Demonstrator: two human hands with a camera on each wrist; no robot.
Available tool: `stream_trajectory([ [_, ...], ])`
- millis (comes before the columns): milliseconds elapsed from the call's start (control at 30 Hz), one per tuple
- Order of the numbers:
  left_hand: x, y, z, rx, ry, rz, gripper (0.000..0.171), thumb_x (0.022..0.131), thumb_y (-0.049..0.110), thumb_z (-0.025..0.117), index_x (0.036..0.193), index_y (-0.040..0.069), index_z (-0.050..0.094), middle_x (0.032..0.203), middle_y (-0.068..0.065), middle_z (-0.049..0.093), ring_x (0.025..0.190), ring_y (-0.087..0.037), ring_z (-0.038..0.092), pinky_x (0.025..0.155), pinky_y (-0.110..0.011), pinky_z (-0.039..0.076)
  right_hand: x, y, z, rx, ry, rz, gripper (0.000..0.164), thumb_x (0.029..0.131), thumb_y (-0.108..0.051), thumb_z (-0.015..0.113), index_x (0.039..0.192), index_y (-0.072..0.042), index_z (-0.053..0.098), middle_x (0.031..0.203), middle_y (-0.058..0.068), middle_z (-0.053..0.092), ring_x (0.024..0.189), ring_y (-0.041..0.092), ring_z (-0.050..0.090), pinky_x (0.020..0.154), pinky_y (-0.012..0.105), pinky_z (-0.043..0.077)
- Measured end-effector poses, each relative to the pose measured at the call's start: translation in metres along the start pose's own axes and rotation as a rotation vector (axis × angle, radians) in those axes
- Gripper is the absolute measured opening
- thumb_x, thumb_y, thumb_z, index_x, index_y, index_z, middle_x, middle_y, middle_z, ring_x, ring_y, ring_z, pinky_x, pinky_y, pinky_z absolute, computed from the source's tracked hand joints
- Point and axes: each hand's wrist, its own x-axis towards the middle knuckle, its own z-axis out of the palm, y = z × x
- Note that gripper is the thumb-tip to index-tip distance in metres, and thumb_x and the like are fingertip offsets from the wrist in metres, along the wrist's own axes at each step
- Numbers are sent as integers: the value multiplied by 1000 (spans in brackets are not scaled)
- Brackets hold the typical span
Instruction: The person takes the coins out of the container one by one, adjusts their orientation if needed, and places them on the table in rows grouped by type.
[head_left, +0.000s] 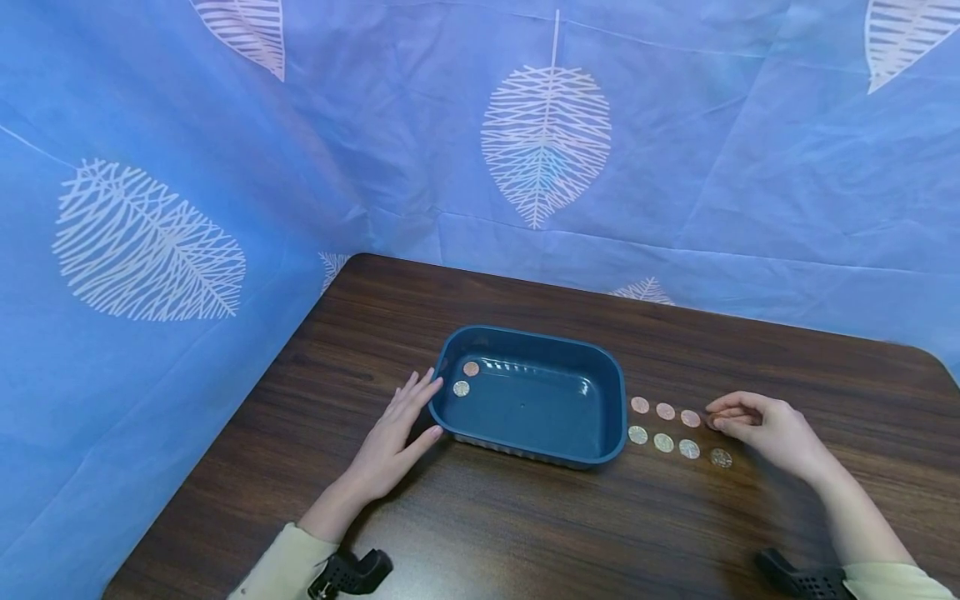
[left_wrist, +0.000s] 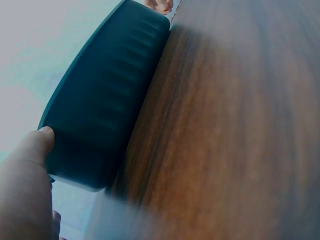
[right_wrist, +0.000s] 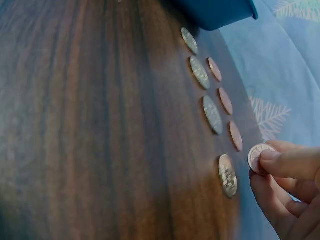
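My right hand (head_left: 776,435) pinches a copper-coloured coin (right_wrist: 255,159) between thumb and fingers at the right end of a row of three copper coins (head_left: 665,412). In front of that row lies a second row of several silvery coins (head_left: 663,442). Both rows run out to the right from a dark blue rectangular plastic bin (head_left: 525,425). Inside the bin, near its left end, are one copper coin (head_left: 471,368) and one silvery coin (head_left: 461,388). My left hand (head_left: 390,446), fingers spread and straight, touches the bin's left end, thumb at the near corner.
The bin and coins are on a dark brown wooden table (head_left: 540,533) with rounded corners. A blue cloth (head_left: 675,150) with white leaf prints hangs behind the table and along its left side. Black wrist straps (head_left: 348,573) sit on both forearms.
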Motion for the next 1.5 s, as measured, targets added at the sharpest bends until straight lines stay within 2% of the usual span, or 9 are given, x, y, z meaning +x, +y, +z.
stream_trajectory([
  [133,0,0,0,0,-1,-4,58,99,43,47,151,24,28,157,9,17,145,-15,6,113,-53,12,0,3,4,-33,19,-2,22,91,-20,67,108,-6,68,92,3,71,78,-1,63,67,23,48],
  [333,1,0,1,0,2,6,59,99,42,48,151,23,28,158,8,17,145,-15,7,113,-54,12,0,4,8,-101,71,-3,22,88,-22,70,105,-7,71,88,2,70,72,2,61,67,39,49],
  [567,2,0,1,-3,2,16,59,99,41,48,151,22,28,158,8,17,145,-16,7,113,-54,12,2,7,10,-133,88,5,17,86,-17,73,100,-7,73,88,2,67,71,2,59,65,34,46],
  [667,3,-1,1,-8,1,17,59,99,41,48,151,23,28,158,9,17,145,-16,7,113,-54,12,3,7,9,-120,74,26,19,87,-19,72,101,-6,73,87,2,68,71,2,59,67,36,46],
  [1000,3,-2,1,-17,1,18,58,99,41,48,151,23,29,157,9,17,145,-16,7,114,-54,11,6,1,5,-90,56,-3,28,91,-19,67,112,-1,66,87,2,69,71,3,61,62,25,47],
  [1133,2,-2,1,-15,-5,5,59,99,42,47,151,23,28,157,9,16,145,-15,6,113,-54,11,14,-18,6,-44,108,-40,29,93,-19,64,115,-1,64,90,6,68,73,2,61,60,25,49],
  [1300,1,-2,1,-16,-5,-1,59,99,43,47,151,23,28,157,10,16,145,-15,6,114,-53,11,31,-62,14,24,154,-113,29,93,-20,64,116,-2,63,97,10,68,81,7,63,66,23,52],
  [1400,1,-1,1,-14,-4,2,59,99,42,48,151,23,28,157,9,17,145,-16,7,114,-54,11,44,-91,24,81,148,-163,27,93,-19,64,116,-5,64,99,9,67,86,15,66,71,21,53],
  [1500,1,-1,0,-9,-3,8,60,99,42,48,151,23,28,158,8,17,145,-17,7,113,-54,11,59,-120,36,158,101,-210,26,93,-19,64,115,-6,65,100,6,67,89,18,65,74,23,54],
])
